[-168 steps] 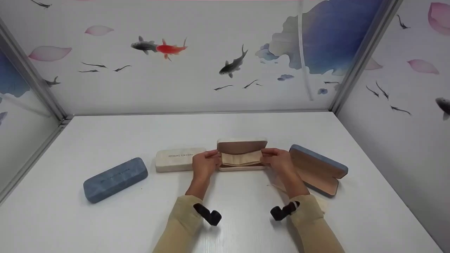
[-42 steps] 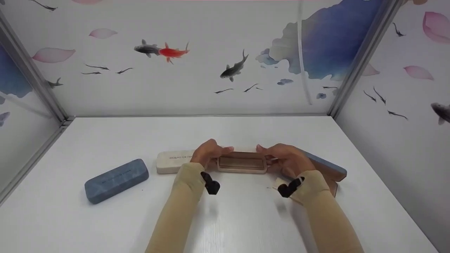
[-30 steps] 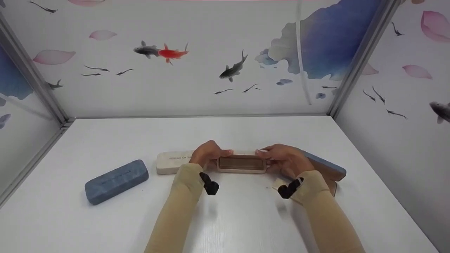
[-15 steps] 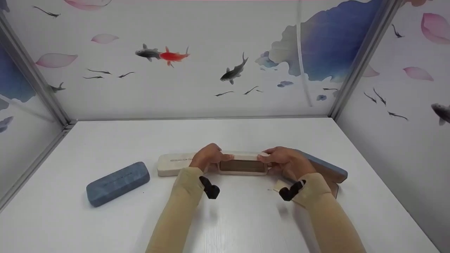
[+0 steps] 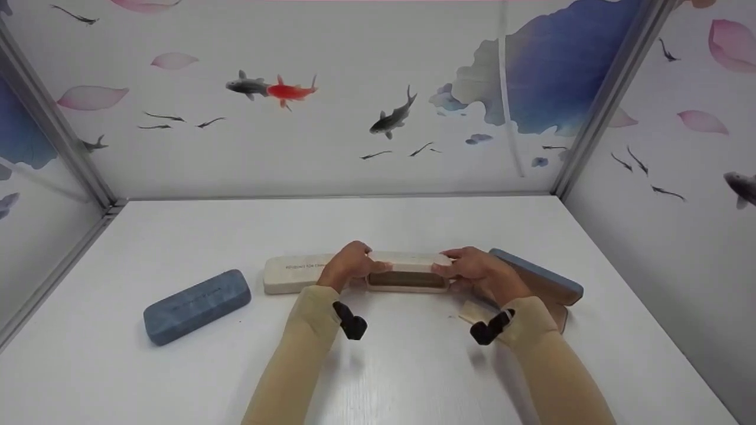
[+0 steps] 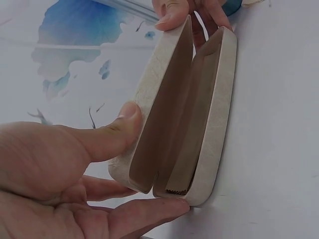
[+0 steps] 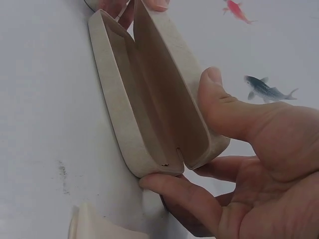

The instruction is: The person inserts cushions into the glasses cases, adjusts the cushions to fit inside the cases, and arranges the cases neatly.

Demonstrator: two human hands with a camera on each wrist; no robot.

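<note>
A cream glasses case (image 5: 409, 261) stands half-closed on the white table, its lid tilted forward over the brown-lined base. My left hand (image 5: 349, 264) grips its left end. In the left wrist view the thumb presses on the lid (image 6: 149, 94) while a finger lies along the base's end. At the opposite end my right hand (image 5: 479, 270) holds the case in the same way, thumb on the lid's front in the right wrist view. A folded brownish cloth (image 6: 185, 164) with a zigzag edge lies flat inside the base.
Left of the hands sits a closed cream case (image 5: 295, 276), partly behind the left hand. A closed blue case (image 5: 198, 307) lies farther left. An opened blue case (image 5: 540, 277) is behind the right hand, near a pale beige cloth (image 5: 471, 311).
Earlier both hands held the cloth over the raised-lid case; now it lies inside. The hands have shifted to the case's ends, and the lid has come forward and down.
</note>
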